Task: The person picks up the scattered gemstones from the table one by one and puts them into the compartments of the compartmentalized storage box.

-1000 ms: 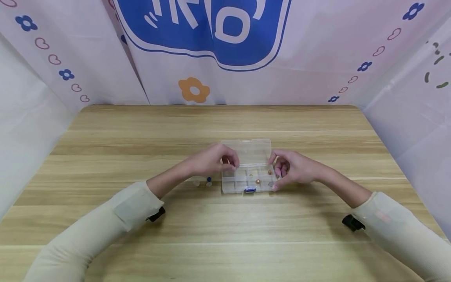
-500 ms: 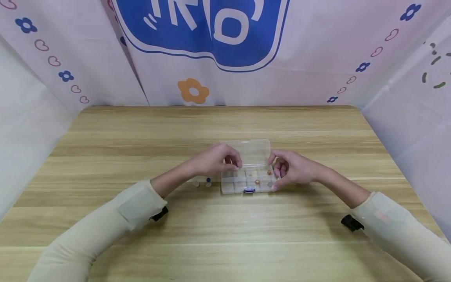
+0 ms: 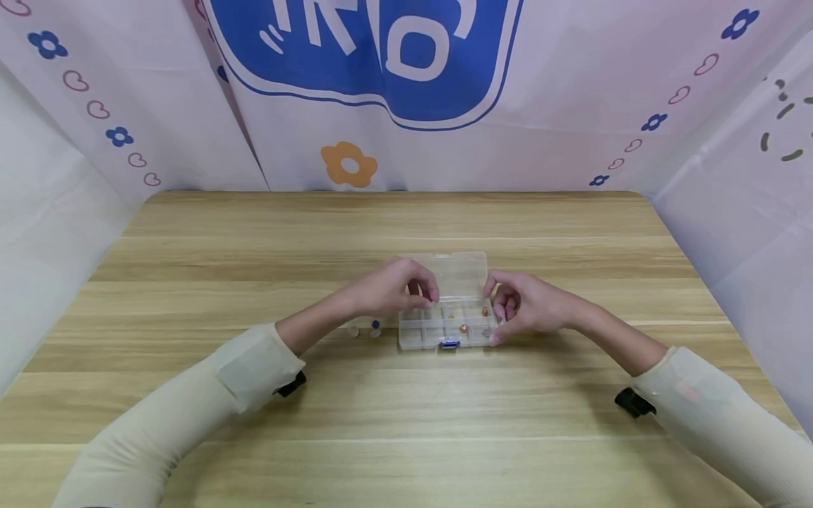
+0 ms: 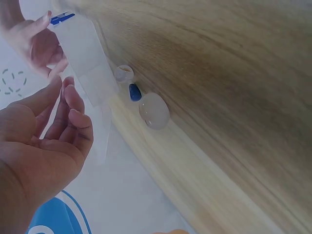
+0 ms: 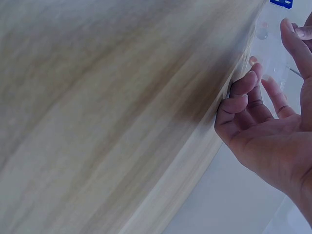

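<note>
A clear plastic compartment box [image 3: 434,333] with a blue latch [image 3: 449,344] lies on the table, its lid [image 3: 462,274] raised at the back. Several small stones sit in its right-hand compartments, among them an orange one [image 3: 464,328]. My left hand [image 3: 396,286] hovers over the back left compartments, thumb and forefinger tips together; whether anything is between them is hidden. My right hand [image 3: 533,302] holds the box's right end between thumb and forefinger, its other fingers curled beside the wall. Left of the box lie a dark blue stone [image 4: 135,92] and pale, translucent stones [image 4: 154,111].
The wooden table [image 3: 406,437] reaches back to a white printed cloth [image 3: 571,85] hung behind it. More white cloth [image 3: 51,233] stands along the sides. A black wrist strap piece [image 3: 635,402] shows below the right sleeve.
My left hand has shifted slightly right over the box's back row, its fingertips staying together. My right hand keeps its hold on the box, and the loose stones have not moved.
</note>
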`<move>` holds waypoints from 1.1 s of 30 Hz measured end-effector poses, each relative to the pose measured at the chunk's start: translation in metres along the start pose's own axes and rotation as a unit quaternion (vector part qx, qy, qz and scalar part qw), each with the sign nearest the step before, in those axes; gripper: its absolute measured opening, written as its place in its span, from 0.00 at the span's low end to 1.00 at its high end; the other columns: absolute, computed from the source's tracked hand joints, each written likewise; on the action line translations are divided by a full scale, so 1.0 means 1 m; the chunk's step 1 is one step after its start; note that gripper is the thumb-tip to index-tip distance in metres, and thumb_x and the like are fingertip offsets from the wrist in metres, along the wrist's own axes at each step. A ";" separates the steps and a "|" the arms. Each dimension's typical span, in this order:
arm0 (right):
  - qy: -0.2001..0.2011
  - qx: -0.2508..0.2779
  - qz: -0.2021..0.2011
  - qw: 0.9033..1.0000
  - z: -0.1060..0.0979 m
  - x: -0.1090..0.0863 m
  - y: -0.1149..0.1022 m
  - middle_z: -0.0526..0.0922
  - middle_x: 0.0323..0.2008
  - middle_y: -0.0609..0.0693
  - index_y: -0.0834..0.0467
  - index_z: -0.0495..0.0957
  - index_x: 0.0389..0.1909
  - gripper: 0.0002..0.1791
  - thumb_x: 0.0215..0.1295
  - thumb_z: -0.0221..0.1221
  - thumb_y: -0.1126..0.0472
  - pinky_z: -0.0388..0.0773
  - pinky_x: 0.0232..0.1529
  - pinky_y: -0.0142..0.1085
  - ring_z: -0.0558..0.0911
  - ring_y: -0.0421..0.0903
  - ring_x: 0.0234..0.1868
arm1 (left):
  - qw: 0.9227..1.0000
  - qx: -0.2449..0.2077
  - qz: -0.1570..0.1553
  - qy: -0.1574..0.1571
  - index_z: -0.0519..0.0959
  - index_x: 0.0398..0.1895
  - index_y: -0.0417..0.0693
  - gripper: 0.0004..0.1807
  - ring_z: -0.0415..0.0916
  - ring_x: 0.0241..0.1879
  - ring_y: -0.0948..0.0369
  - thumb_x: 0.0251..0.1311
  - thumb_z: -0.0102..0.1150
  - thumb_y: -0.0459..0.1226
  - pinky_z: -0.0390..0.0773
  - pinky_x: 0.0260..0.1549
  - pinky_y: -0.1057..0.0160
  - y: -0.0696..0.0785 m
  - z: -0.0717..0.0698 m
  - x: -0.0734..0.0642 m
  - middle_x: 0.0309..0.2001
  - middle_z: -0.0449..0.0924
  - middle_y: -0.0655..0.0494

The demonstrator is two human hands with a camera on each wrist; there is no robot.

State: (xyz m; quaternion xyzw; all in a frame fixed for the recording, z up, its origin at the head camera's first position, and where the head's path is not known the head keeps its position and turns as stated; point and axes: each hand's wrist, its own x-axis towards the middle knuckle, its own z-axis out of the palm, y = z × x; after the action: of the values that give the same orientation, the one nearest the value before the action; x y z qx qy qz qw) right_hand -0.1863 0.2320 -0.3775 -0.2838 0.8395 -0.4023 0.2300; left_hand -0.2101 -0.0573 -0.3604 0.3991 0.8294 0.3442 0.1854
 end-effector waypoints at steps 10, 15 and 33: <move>-0.001 -0.002 -0.006 1.000 0.000 0.001 -0.001 0.79 0.29 0.54 0.64 0.71 0.49 0.30 0.50 0.80 0.65 0.74 0.32 0.31 0.75 0.45 0.30 | 1.000 0.016 -0.010 0.006 0.85 0.39 0.38 0.02 0.79 0.33 0.61 0.67 0.65 0.27 0.80 0.36 0.66 0.004 -0.003 -0.003 0.34 0.85 0.54; -0.001 -0.005 0.002 1.000 0.000 0.001 -0.002 0.78 0.29 0.54 0.64 0.72 0.49 0.31 0.49 0.80 0.64 0.74 0.32 0.31 0.75 0.45 0.30 | 0.999 0.026 -0.018 0.015 0.85 0.40 0.37 0.02 0.79 0.33 0.61 0.67 0.65 0.28 0.80 0.36 0.65 0.006 -0.007 -0.011 0.35 0.85 0.53; -0.002 -0.008 0.007 1.000 0.000 0.001 -0.001 0.78 0.29 0.54 0.64 0.72 0.49 0.31 0.50 0.80 0.64 0.74 0.32 0.31 0.75 0.45 0.30 | 0.998 0.031 -0.013 0.054 0.85 0.35 0.35 0.01 0.79 0.31 0.63 0.63 0.69 0.26 0.82 0.34 0.63 -0.011 -0.018 -0.051 0.32 0.85 0.54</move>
State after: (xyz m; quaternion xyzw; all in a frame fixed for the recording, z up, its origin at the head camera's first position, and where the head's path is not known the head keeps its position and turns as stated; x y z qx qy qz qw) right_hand -0.1863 0.2310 -0.3769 -0.2806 0.8444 -0.3933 0.2316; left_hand -0.1949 -0.1101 -0.3544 0.3743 0.8537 0.3369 0.1322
